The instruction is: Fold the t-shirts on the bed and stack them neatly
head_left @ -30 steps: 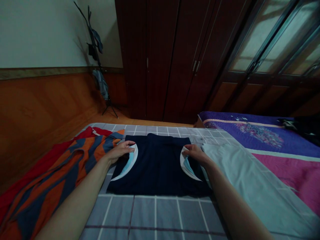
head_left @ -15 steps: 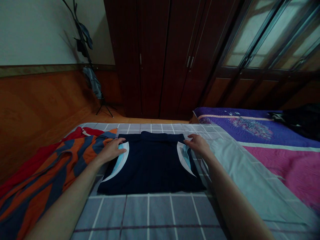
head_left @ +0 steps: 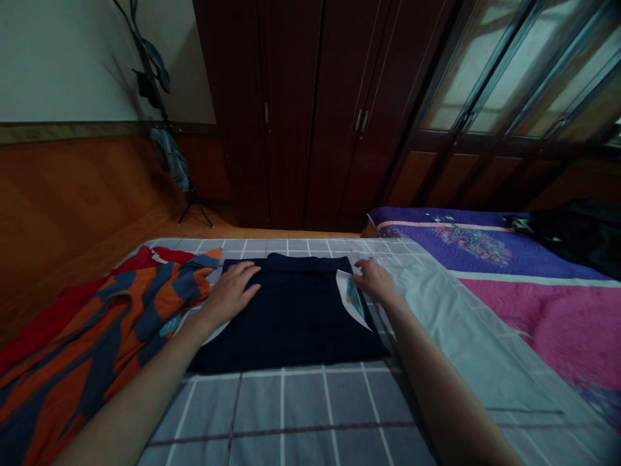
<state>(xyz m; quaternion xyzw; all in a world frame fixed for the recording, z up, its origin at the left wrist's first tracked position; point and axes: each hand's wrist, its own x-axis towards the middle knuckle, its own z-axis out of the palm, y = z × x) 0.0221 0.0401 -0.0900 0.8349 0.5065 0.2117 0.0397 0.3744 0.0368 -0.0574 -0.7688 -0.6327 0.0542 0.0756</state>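
A folded navy garment [head_left: 295, 310], likely a shirt with a collar-like fold at its far edge, lies flat on the checked bedsheet [head_left: 262, 414]. My left hand [head_left: 233, 291] rests on its left side with fingers spread, covering most of the white side panel there. At the right edge, my right hand [head_left: 376, 279] has thumb and forefinger apart, beside a white and pale-blue curved panel [head_left: 352, 301]. The thumb appears to touch that panel's upper edge.
An orange and grey striped garment [head_left: 116, 323] and red cloth [head_left: 130, 265] lie on the left. Pale green cloth [head_left: 451, 336] spreads on the right. Beyond are a purple and pink bed [head_left: 524, 304] with a black item [head_left: 577, 233], a dark wardrobe [head_left: 291, 129] and a stand [head_left: 155, 84].
My left hand has moved inward and turned palm down over the garment's left panel, which showed more before. My right hand stays at the right edge. The view has shifted slightly.
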